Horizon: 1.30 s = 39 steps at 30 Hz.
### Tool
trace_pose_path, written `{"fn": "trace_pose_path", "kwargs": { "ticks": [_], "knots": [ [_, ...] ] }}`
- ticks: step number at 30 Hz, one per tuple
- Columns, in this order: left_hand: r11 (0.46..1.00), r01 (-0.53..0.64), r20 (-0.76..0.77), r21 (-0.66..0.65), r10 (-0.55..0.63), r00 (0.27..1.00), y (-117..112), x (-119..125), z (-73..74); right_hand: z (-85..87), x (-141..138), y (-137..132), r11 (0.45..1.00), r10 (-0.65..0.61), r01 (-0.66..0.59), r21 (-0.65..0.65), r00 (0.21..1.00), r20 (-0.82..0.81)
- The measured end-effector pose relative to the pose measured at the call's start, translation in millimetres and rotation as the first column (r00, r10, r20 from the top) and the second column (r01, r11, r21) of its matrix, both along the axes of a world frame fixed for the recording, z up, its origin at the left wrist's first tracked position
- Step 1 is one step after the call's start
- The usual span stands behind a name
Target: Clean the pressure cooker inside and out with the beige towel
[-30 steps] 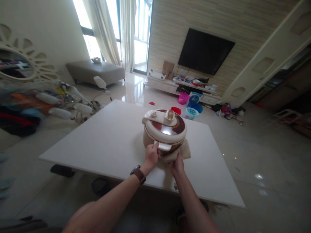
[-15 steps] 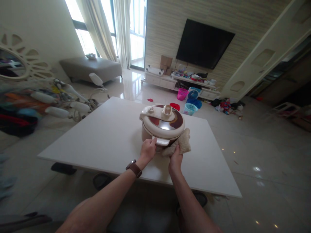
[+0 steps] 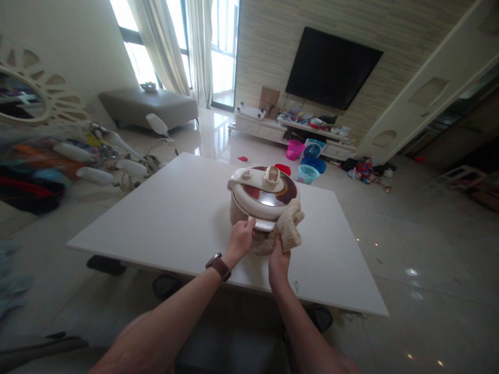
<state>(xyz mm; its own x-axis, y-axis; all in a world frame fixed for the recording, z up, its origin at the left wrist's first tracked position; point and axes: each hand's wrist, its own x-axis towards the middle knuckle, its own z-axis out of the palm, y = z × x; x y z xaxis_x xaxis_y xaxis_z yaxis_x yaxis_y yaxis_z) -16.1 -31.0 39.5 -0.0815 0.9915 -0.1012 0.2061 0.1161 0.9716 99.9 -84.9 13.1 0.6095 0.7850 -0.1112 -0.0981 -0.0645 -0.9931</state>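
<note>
On the white table point(image 3: 171, 218), in the head view, stands a cream pressure cooker point(image 3: 263, 200) with a brown lid, near the front edge. From below, both forearms reach up to it. With its wrist bent, the left hand point(image 3: 240, 240) curls its fingers around the cooker's near handle point(image 3: 264, 225). Alongside, the right hand point(image 3: 278, 259) clutches a beige cloth point(image 3: 286, 231) pressed against the cooker's near side.

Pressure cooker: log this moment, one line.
left hand: grips pressure cooker handle | right hand: cloth against its side | base: white table
</note>
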Motion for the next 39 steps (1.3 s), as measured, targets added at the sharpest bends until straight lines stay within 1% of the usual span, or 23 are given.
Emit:
{"fn": "trace_pose_path", "kwargs": {
  "ticks": [8,11,12,14,18,21,24,28,33,34,37,39],
  "knots": [
    [0.998,0.011,0.091,-0.055,-0.006,0.996,0,3,0.7,-5.0,20,21,0.997,-0.082,0.082,-0.014,0.997,-0.011],
    [0.998,0.04,0.081,-0.049,-0.036,0.996,3,-1,-0.2,-6.6,25,31,0.994,-0.105,0.103,-0.022,0.988,-0.11],
    [0.997,0.062,0.076,-0.051,-0.058,0.995,4,-3,0.1,-7.6,25,32,0.994,-0.105,0.101,-0.031,0.98,-0.17],
    [0.987,0.143,0.088,-0.075,-0.136,0.987,9,-10,2.1,-10.9,18,30,0.995,-0.101,0.09,-0.05,0.95,-0.295],
    [0.925,0.346,0.179,-0.155,-0.318,0.931,19,-25,9.6,-20.5,-10,12,0.997,-0.072,0.048,-0.064,0.884,-0.462],
    [0.897,0.41,0.169,-0.166,-0.384,0.908,23,-31,13.0,-25.6,-27,0,0.999,-0.019,0.0,-0.034,0.832,-0.554],
    [0.899,0.411,0.15,-0.15,-0.391,0.908,22,-32,13.0,-27.4,-29,0,1.0,-0.004,-0.013,-0.024,0.794,-0.608],
    [0.908,0.393,0.134,-0.142,-0.376,0.917,20,-30,12.0,-31.8,-20,9,0.999,-0.029,0.01,-0.037,0.806,-0.592],
    [0.911,0.388,0.119,-0.137,-0.373,0.92,20,-29,10.7,-41.4,-18,20,0.987,-0.144,0.072,-0.144,0.791,-0.595],
    [0.911,0.388,0.119,-0.137,-0.374,0.92,20,-29,10.3,-42.3,-18,22,0.986,-0.15,0.076,-0.148,0.788,-0.598],
    [0.911,0.39,0.121,-0.136,-0.375,0.919,20,-29,9.4,-42.2,-12,27,0.995,-0.088,0.035,-0.097,0.784,-0.614],
    [0.911,0.391,0.124,-0.129,-0.376,0.918,20,-30,9.7,-40.1,-5,29,0.998,-0.038,-0.005,-0.07,0.795,-0.605]
  ]
}}
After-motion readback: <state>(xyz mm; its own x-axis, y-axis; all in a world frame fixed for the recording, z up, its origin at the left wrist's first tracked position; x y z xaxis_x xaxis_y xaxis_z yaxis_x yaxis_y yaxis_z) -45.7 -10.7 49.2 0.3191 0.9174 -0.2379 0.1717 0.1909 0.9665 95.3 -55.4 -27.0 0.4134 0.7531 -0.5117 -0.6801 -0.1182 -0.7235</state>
